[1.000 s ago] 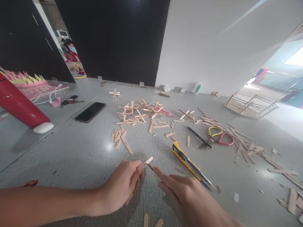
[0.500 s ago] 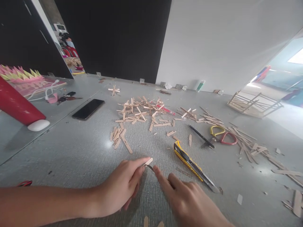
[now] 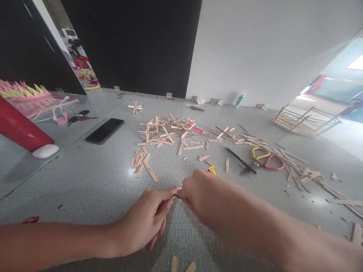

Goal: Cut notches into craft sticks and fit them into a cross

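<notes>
My left hand (image 3: 151, 215) pinches a small wooden craft stick (image 3: 174, 197) between thumb and forefinger, low over the grey table. Only a short bit of the stick shows. Closed fingers of my right hand (image 3: 198, 192) meet the stick's far end, and whatever lies inside them is hidden. Behind this hand, the yellow utility knife (image 3: 212, 170) is covered except for its tip. Two craft sticks (image 3: 174, 263) poke in at the bottom edge. Ahead lies a small pile of cut stick pieces (image 3: 140, 162).
A heap of craft sticks and joined stars (image 3: 170, 132) spreads beyond my hands. At right are scissors (image 3: 259, 154), a black pen (image 3: 241, 160), more sticks (image 3: 295, 166) and a stick frame (image 3: 307, 121). A phone (image 3: 104, 131) and a red cylinder (image 3: 25, 124) lie left.
My right hand has moved up and left onto the stick's end, its forearm now crossing over the utility knife. The thin dark blade-like strip by its forefinger is hidden now. The left hand stays put.
</notes>
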Demonstrator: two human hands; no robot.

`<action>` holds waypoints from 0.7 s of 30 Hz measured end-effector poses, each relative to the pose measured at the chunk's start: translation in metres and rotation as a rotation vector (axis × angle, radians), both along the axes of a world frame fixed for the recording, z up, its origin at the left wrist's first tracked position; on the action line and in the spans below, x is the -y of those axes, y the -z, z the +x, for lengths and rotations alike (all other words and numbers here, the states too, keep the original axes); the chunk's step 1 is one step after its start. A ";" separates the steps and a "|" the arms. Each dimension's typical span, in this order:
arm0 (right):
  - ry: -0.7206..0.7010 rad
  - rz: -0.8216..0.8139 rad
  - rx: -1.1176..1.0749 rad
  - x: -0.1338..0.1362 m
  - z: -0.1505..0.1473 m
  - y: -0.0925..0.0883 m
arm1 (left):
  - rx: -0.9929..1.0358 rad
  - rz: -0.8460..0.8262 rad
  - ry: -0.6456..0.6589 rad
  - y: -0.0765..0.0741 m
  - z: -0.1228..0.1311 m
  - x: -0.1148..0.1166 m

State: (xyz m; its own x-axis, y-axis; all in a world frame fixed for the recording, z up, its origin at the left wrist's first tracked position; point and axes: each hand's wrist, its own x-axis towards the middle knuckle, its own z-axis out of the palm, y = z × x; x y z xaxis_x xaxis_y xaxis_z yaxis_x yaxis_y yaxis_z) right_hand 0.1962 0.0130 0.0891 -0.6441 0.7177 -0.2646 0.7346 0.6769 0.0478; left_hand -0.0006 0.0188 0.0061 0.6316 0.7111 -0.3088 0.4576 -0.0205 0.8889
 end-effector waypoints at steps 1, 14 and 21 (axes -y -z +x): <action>-0.065 0.002 0.052 -0.005 0.001 -0.006 | 0.003 0.000 -0.002 0.000 0.000 0.000; 0.101 0.126 -0.309 0.070 0.020 0.101 | 0.011 -0.181 -0.142 0.007 -0.001 0.004; 0.168 0.041 -0.279 0.056 0.022 0.072 | 0.025 -0.194 -0.144 0.013 0.000 0.004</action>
State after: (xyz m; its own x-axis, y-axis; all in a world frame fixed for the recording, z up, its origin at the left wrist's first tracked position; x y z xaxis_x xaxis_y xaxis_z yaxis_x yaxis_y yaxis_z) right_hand 0.2182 -0.0431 0.0174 -0.5594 0.8265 -0.0632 0.8244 0.5468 -0.1459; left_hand -0.0002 0.0148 -0.0071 0.5371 0.7233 -0.4340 0.4211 0.2159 0.8809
